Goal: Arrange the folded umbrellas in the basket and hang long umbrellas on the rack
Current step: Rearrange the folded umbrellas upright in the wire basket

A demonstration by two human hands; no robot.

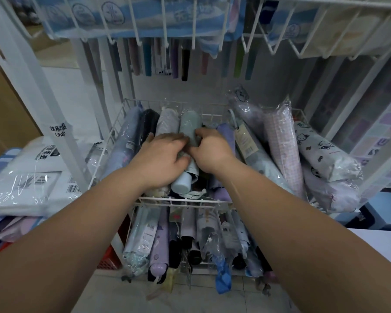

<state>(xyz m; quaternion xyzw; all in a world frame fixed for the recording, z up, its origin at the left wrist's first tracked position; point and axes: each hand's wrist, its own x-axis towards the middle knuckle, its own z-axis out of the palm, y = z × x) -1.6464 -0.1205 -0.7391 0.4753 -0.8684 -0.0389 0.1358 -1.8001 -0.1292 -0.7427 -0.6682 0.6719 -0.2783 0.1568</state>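
A white wire basket [178, 200] on the rack holds several folded umbrellas in clear sleeves. My left hand [161, 158] and my right hand [209, 152] both grip a pale green folded umbrella [190, 122] in the middle of the basket; its light blue handle [181, 184] points toward me. Grey [167, 120], black [148, 123] and blue-grey [124, 143] umbrellas lie to its left. Lilac, checked pink [282, 145] and cartoon-print [321, 152] umbrellas lie to its right. Long umbrellas [183, 62] hang from the wire shelf above.
A lower basket [196, 264] holds more folded umbrellas, handles sticking out toward me. Packaged raincoats [20, 184] are stacked at the left on a red crate [108, 256]. A white upright [43, 96] of the rack stands at left. Tiled floor lies below.
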